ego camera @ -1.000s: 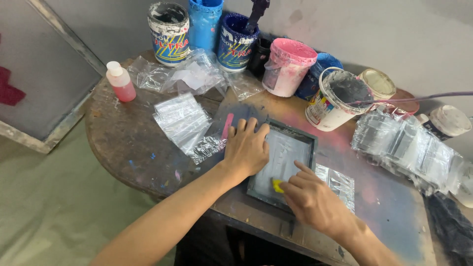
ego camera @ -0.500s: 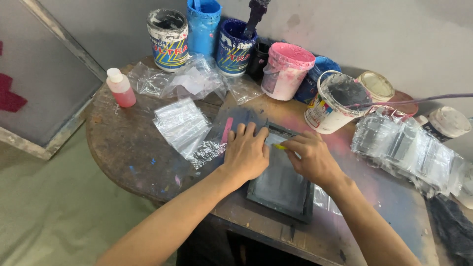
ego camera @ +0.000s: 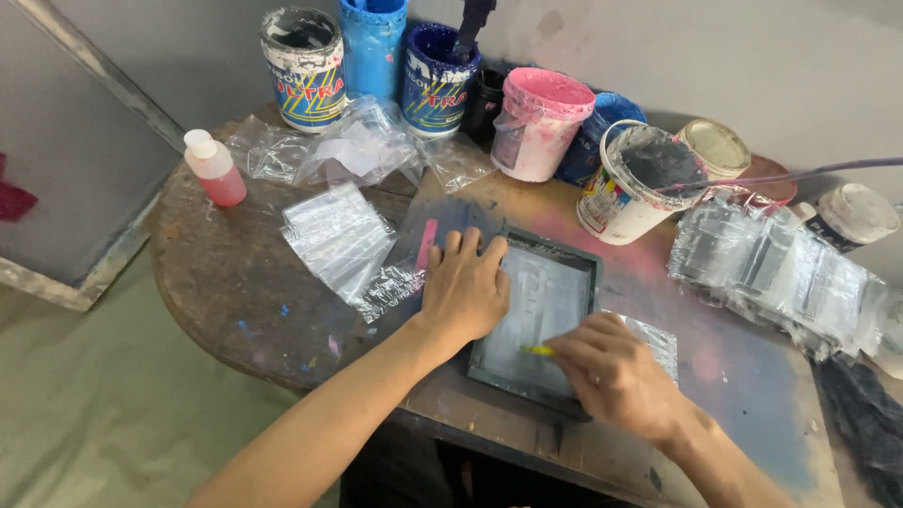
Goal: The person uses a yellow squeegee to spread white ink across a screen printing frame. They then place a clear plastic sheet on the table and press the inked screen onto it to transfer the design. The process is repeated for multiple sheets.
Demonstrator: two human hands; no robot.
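Note:
A small dark-framed printing screen (ego camera: 555, 282) lies flat on the round wooden table (ego camera: 216, 282). My left hand (ego camera: 466, 287) presses flat on the screen's left edge, fingers spread and pointing away from me. My right hand (ego camera: 611, 372) is closed on a small yellow scraper (ego camera: 538, 350) at the near end of the mesh. A clear plastic bag (ego camera: 658, 339) pokes out from under the screen on its right side.
Several ink tubs stand along the back: a white one (ego camera: 303, 68), blue ones (ego camera: 440, 80), a pink one (ego camera: 538, 122), a white tub of dark ink (ego camera: 640, 181). A pink bottle (ego camera: 214, 167) and stacks of clear bags (ego camera: 334, 235) (ego camera: 781, 268) lie around. A large framed screen (ego camera: 66, 179) leans at left.
My right hand, with the scraper, went from the near end of the mesh to the far end, and has now pulled back to the near end. The left hand stayed on the frame.

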